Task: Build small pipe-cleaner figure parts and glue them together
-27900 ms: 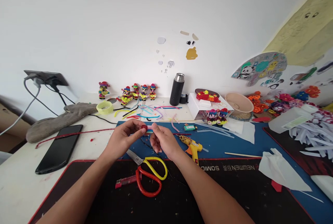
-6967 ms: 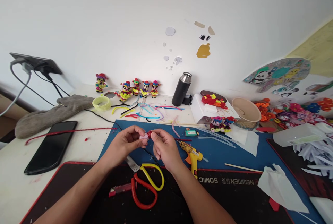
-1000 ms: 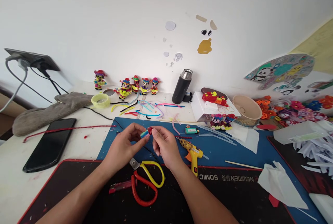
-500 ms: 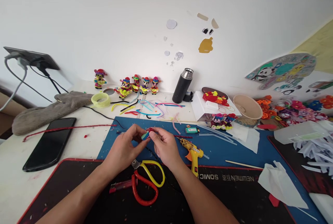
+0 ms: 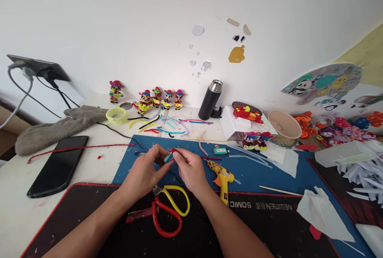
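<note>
Over the blue mat (image 5: 185, 143), my left hand (image 5: 146, 168) and my right hand (image 5: 190, 170) meet fingertip to fingertip. Both pinch a small pipe-cleaner piece (image 5: 172, 153) in red, blue and green; its lower part is covered by my fingers. Below the hands lie scissors (image 5: 166, 230) with one red and one yellow handle, their blades mostly hidden under my left hand. A yellow hot glue gun (image 5: 224, 179) rests to the right of my right hand. A red pipe cleaner (image 5: 80, 147) stretches across the phone (image 5: 56, 166) on the left.
Pipe-cleaner figures (image 5: 143, 102) stand along the wall, with loose coloured pipe cleaners (image 5: 179, 124) before them. A black flask (image 5: 210, 100), a white box (image 5: 230, 124) and a round bowl (image 5: 285, 124) line the back. Tape (image 5: 116, 116) and driftwood (image 5: 60, 128) sit left.
The camera view has shifted very slightly. Both hands keep their pinch on the small piece, with barely any visible finger movement.
</note>
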`<action>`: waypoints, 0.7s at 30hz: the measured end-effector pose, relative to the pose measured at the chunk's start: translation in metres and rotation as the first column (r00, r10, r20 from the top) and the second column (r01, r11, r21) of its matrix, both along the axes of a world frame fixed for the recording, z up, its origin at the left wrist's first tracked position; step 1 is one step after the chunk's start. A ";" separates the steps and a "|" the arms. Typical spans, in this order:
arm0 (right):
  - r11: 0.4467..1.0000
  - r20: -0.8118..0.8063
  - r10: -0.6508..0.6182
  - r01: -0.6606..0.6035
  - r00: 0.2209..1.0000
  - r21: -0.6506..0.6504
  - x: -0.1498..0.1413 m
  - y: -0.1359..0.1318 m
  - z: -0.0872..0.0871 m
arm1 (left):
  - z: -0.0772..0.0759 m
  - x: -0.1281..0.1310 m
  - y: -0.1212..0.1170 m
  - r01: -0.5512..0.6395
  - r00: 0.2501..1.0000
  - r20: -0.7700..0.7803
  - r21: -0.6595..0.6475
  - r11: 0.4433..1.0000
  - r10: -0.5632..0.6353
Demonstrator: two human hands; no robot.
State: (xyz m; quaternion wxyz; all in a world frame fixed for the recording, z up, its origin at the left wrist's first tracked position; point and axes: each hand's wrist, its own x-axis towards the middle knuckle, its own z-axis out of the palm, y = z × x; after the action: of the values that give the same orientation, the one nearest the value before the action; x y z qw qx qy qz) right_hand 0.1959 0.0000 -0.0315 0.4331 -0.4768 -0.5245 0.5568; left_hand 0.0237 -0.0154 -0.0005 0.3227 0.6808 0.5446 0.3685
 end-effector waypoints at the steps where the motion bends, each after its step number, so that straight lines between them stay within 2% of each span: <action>1: 1.000 -0.006 -0.001 0.001 1.000 -0.004 0.000 0.000 0.001 | 0.000 0.000 0.000 -0.004 1.000 0.019 -0.009 1.000 0.004; 3: 1.000 -0.030 -0.001 0.001 1.000 -0.019 0.000 -0.001 0.004 | 0.000 0.001 0.001 -0.007 0.995 0.101 -0.060 0.998 0.013; 5: 0.999 -0.066 0.010 -0.012 0.998 -0.034 0.000 -0.002 0.009 | 0.001 0.002 0.003 0.016 0.966 0.257 -0.146 0.989 0.023; 8: 0.998 -0.120 0.042 -0.048 0.992 -0.050 -0.001 -0.003 0.016 | 0.004 0.003 0.006 0.125 0.856 0.516 -0.275 0.953 0.036; 10: 0.996 -0.146 0.053 -0.062 0.988 -0.057 -0.001 -0.004 0.018 | 0.006 0.004 0.008 0.201 0.796 0.604 -0.322 0.925 0.037; 14: 0.997 -0.170 0.042 -0.053 0.985 -0.057 -0.001 -0.004 0.019 | 0.007 0.004 0.009 0.265 0.756 0.653 -0.356 0.896 0.036; 21: 0.997 -0.170 0.032 -0.043 0.985 -0.066 0.001 -0.001 0.022 | 0.006 0.003 0.009 0.286 0.747 0.664 -0.370 0.884 0.036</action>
State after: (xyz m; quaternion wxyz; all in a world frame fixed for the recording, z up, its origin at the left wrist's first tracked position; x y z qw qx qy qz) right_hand 0.1967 -0.0013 -0.0097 0.4485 -0.4328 -0.4751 0.6212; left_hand 0.0268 -0.0067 0.0054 0.6651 0.4509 0.4186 0.4232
